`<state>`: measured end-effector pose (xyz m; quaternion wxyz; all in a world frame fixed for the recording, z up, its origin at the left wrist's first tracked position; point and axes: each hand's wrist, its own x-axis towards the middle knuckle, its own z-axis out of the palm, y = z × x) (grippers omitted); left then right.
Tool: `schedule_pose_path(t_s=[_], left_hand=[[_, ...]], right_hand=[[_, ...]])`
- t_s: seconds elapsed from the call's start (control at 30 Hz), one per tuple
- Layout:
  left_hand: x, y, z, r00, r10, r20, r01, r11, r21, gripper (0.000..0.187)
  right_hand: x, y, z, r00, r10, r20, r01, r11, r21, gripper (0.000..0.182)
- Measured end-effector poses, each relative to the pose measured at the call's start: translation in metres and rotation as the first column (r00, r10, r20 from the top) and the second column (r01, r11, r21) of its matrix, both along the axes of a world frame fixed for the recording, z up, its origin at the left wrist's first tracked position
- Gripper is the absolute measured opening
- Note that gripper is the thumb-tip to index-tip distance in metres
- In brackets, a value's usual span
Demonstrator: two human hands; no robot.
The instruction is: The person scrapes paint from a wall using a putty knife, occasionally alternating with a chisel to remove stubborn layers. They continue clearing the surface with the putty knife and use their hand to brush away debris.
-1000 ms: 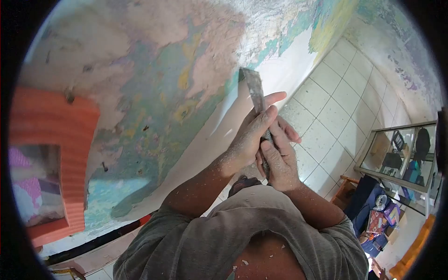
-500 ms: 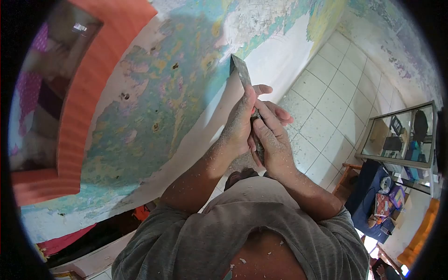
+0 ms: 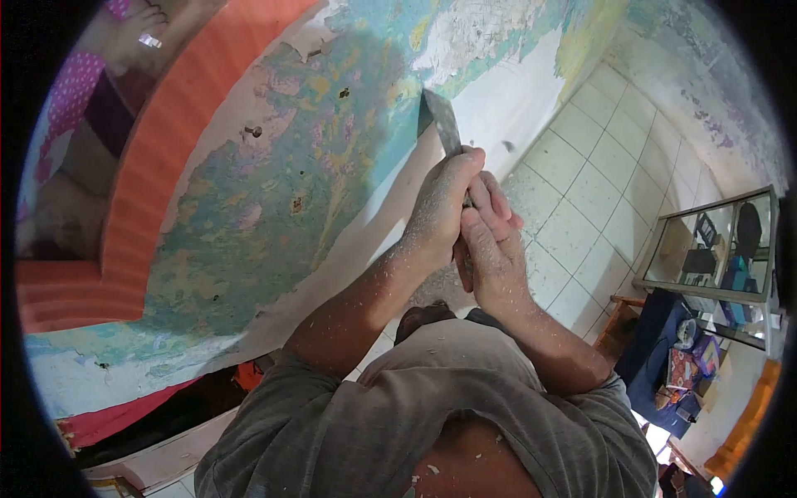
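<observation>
A flat-bladed paint scraper (image 3: 443, 121) points up and away from me, its blade edge against or very near the patchy painted wall (image 3: 282, 207). My left hand (image 3: 444, 203), dusted with pale flakes, is closed around it just below the blade. My right hand (image 3: 496, 261) is closed lower down, its thumb pressed along the handle and its fingers beside the left ones. Most of the handle is hidden by both hands. Turquoise, yellow and pink paint shows on the wall, with a bare whitish band (image 3: 498, 104) right of the blade.
An orange scalloped frame (image 3: 124, 216) borders an opening at the left, with a person's hand (image 3: 145, 33) and pink dotted cloth beyond. Flakes lie on the tiled floor (image 3: 573, 199). A glass-fronted cabinet (image 3: 706, 290) and a dark blue box-like piece (image 3: 647, 349) stand right.
The scraper and both hands have shifted slightly right in view. My fingers, earlier more spread, are now wrapped closer around the handle. The head view has tilted a little.
</observation>
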<state>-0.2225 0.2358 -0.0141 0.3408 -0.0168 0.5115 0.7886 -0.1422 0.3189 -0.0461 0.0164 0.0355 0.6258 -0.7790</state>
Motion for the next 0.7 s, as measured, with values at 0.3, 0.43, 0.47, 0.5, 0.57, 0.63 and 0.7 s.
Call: schedule_pose_path(t_s=[0.3, 0.43, 0.47, 0.5, 0.57, 0.63, 0.7], left_hand=[[-0.007, -0.003, 0.002, 0.997, -0.009, -0.072, 0.005, 0.998, -0.056, 0.028], [0.007, -0.012, -0.010, 0.994, -0.091, -0.062, 0.094, 0.994, 0.055, 0.032], [0.001, -0.010, -0.007, 0.993, -0.090, -0.071, 0.094, 0.994, 0.057, 0.032], [-0.007, -0.005, 0.002, 0.995, -0.002, -0.099, 0.005, 1.000, 0.029, 0.032], [-0.014, 0.002, 0.012, 0.991, 0.086, -0.106, -0.087, 0.996, -0.003, 0.032], [-0.035, 0.017, 0.027, 0.986, -0.084, -0.142, 0.078, 0.996, -0.047, 0.034], [-0.028, 0.022, 0.034, 0.985, -0.107, -0.137, 0.103, 0.994, -0.039, 0.034]], right_hand=[[-0.014, -0.010, -0.027, 0.989, -0.059, -0.136, 0.081, 0.984, 0.161, 0.054], [-0.019, -0.003, -0.001, 0.995, -0.031, -0.096, 0.035, 0.999, 0.032, 0.049], [-0.029, -0.001, 0.003, 0.992, -0.055, -0.109, 0.058, 0.998, 0.024, 0.047], [-0.037, 0.001, 0.005, 0.990, -0.082, -0.117, 0.084, 0.996, 0.013, 0.046], [-0.041, 0.000, 0.008, 0.986, -0.131, -0.104, 0.131, 0.991, -0.013, 0.043], [-0.046, 0.010, 0.021, 0.994, -0.112, 0.012, 0.113, 0.990, -0.083, 0.034], [-0.035, 0.021, 0.017, 0.982, -0.115, -0.151, 0.132, 0.985, 0.112, 0.030]])
